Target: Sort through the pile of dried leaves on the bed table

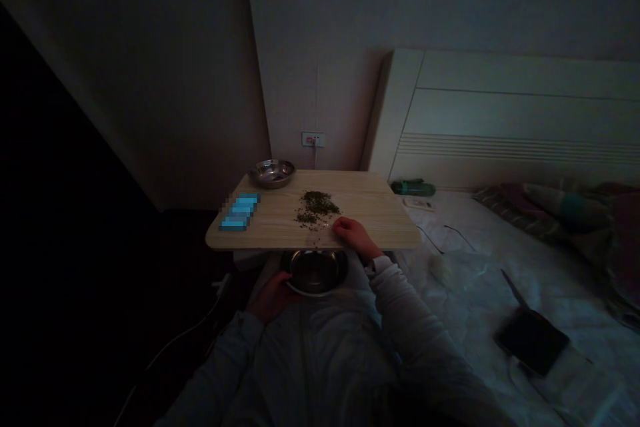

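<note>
Small dark-green grains (320, 203), perhaps beans, lie loosely scattered over the middle of a light wooden tabletop (380, 200). At their near right side, my right hand (353, 233) rests low over the board with its fingers curled together. What its fingertips pinch, if anything, is too small to make out. A few pale bits lie just left of those fingertips. Below the table's front edge, my left hand (274, 295) grips the left rim of a steel bowl (316, 273) held at my lap. The bowl's inside looks dark, and I cannot tell what is in it.
Another steel bowl (273, 173) stands at the table's back left corner, with a lit, blurred phone-like screen (240, 212) before it. On the bed at right lie a green bottle (414, 187), a remote (419, 203) and a black device (533, 340). A white cable (175, 337) runs down at left.
</note>
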A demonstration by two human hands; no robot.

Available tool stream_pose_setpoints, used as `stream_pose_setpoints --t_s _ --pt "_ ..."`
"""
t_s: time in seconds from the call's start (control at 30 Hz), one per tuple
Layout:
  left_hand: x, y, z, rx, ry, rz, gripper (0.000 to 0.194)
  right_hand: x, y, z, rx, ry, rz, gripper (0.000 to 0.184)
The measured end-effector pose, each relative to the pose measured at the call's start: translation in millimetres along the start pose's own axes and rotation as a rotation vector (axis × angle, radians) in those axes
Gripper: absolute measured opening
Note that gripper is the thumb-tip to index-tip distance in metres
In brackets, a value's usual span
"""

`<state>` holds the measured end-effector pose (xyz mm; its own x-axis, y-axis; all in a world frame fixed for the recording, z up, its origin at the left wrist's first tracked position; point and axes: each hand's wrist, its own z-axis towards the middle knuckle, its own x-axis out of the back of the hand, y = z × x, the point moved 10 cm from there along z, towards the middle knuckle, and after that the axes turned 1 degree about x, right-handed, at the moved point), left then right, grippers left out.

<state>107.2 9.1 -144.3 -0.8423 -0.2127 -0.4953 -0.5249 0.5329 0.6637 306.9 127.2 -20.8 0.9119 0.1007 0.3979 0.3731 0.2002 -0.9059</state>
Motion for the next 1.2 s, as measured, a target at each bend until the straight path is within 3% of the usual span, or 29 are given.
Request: stream_pose_setpoints --t_s 0.13,0.37,0.53,1.2 --pt "-1.0 1 0 -0.003 0.001 -0.011 0.016 -1 3 1 -0.016 -0.012 0.029 0.012" --pt "0.9 -2 0 0.017 0.023 -0.008 0.018 12 7 4 -0.024 0.126 0.054 0.010" --pt "-0.6 -2 -1 0.007 0.026 -0.047 0.019 14 4 5 -0.006 0.153 -0.034 0.011" --pt "5.9 -1 2 0.007 0.044 -0.010 0.017 -5 4 2 -0.014 -0.069 0.020 0.011"
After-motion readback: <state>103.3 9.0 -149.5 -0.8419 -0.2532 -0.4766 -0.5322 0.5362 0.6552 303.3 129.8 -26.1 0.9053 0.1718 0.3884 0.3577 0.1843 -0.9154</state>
